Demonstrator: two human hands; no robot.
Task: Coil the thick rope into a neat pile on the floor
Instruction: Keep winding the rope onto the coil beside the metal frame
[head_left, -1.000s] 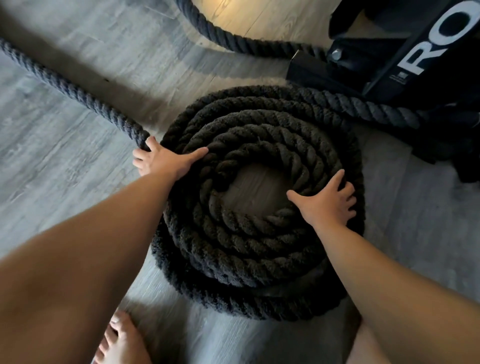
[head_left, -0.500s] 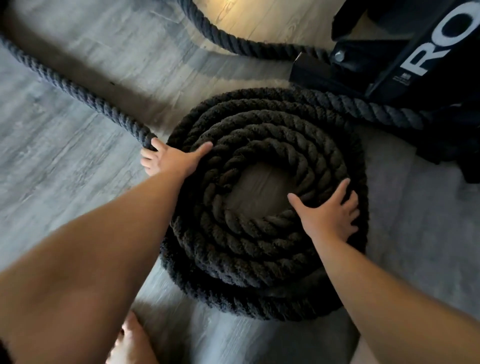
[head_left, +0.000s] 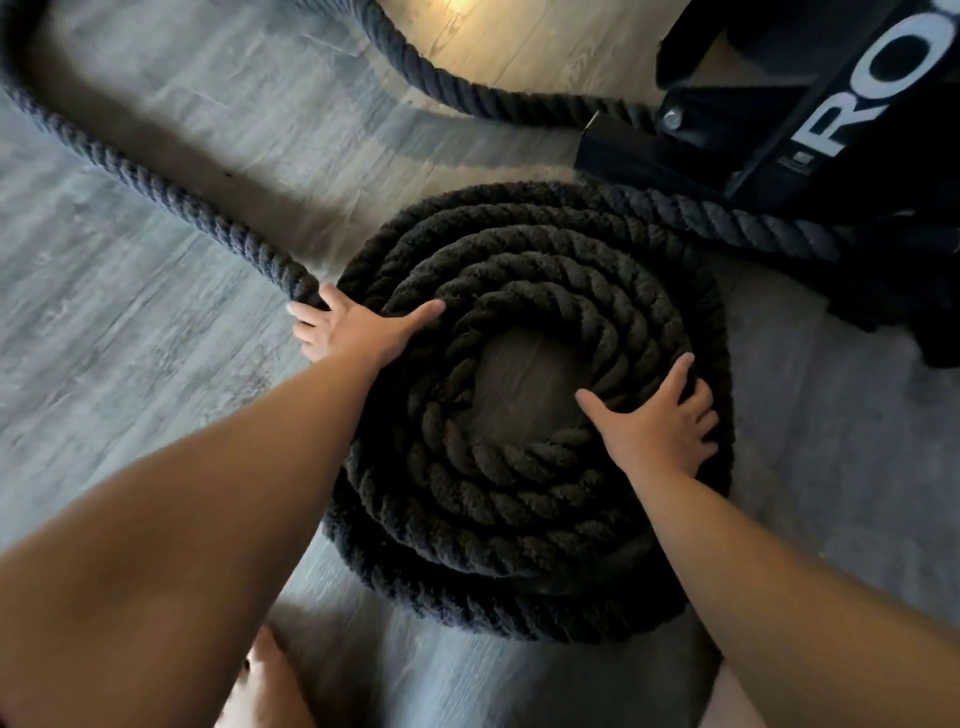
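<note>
On the grey plank floor (head_left: 130, 338), far left: a loose run of thick dark rope (head_left: 156, 187) comes down from the upper left corner and slants toward the middle, ending under the left hand. A second loose run arcs across the top of the view and meets a black piece of equipment at upper right.

Bottom left: a bare foot (head_left: 270, 680) on the floor, partly cut off by the frame edge.

Left hand (head_left: 358, 327): palm down on the left rim of the pile, where the loose run joins it. Thumb stretched flat across the outer turns; fingers curl down over the outside of the rope. Whether they actually clasp it, cannot tell.

Centre: rope pile (head_left: 519, 499), several round turns stacked on the floor, tidy, with a bare patch of floor showing in the hole in the middle. Lower turns sit a little wider than the upper ones.

Right hand (head_left: 654, 431): spread flat, fingers apart, pressed on top of the turns at the right side of the pile, thumb pointing toward the hole. Gripping nothing.

Upper right: black equipment (head_left: 831, 104) with large white letters, partly out of frame. One stretch of rope runs from the top of the pile along its base.
</note>
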